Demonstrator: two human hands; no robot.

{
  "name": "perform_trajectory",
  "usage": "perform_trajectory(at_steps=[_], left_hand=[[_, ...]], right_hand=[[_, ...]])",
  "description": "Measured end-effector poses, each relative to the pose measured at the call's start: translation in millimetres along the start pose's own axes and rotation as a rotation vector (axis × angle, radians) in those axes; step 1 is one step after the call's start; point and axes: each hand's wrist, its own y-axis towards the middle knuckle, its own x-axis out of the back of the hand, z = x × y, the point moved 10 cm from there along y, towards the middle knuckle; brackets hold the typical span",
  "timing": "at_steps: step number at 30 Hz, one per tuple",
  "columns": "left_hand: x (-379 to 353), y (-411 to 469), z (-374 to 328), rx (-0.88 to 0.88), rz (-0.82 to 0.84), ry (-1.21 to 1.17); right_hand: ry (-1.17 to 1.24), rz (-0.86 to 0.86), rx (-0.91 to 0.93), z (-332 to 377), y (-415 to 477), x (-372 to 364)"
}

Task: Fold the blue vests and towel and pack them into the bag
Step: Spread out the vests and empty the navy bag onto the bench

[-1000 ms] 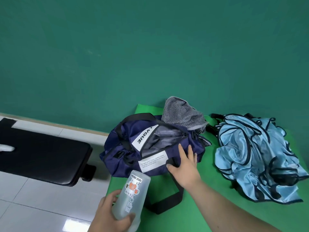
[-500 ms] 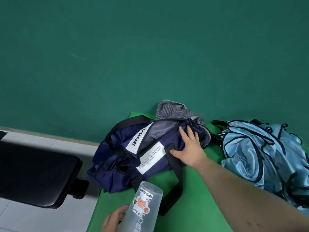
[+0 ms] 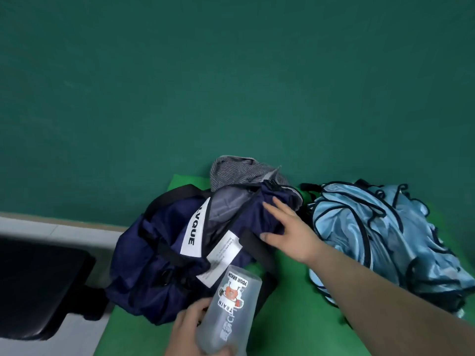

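A soft navy fabric bag (image 3: 159,253) with black webbing straps slumped on the green surface (image 3: 295,304), its top gaping. Just to its right lay the glossy pale-blue vests (image 3: 385,235), a crumpled heap edged in dark piping. A grey, finely striped towel (image 3: 236,170) bunched at the bag's far rim. The left hand (image 3: 187,332) gripped a frosted translucent bottle (image 3: 228,312). The right hand (image 3: 295,232) lay on the bag, fingers straight and spread.

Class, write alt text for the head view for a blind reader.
A right hand rests flat on an open navy bag on a green mat; the left hand grips a frosted cup. A grey towel bunches at the bag's far edge, crumpled blue vests beside it.
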Motion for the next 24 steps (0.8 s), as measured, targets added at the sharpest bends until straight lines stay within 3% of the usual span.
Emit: perform_trajectory(at_steps=[8,18,21,24], left_hand=[[-89.2,13.3,-63.4,-0.015,0.018,0.003],[-134.8,85.9,-118.4,-0.012,-0.094,-0.108],[-105.9,70.7,-118.7,-0.143,-0.135,0.001],[-42.0,44.6,-110.3,-0.419,-0.364,0.438]], right_hand=[[0.225,-0.114,-0.091,-46.8,-97.7,41.2],[0.171,-0.163,-0.116,-93.9,-130.3,21.2],[0.142,-0.158,-0.151,-102.7,-116.4,15.4],[0.071,-0.201,-0.147,-97.9,-107.5,10.1]])
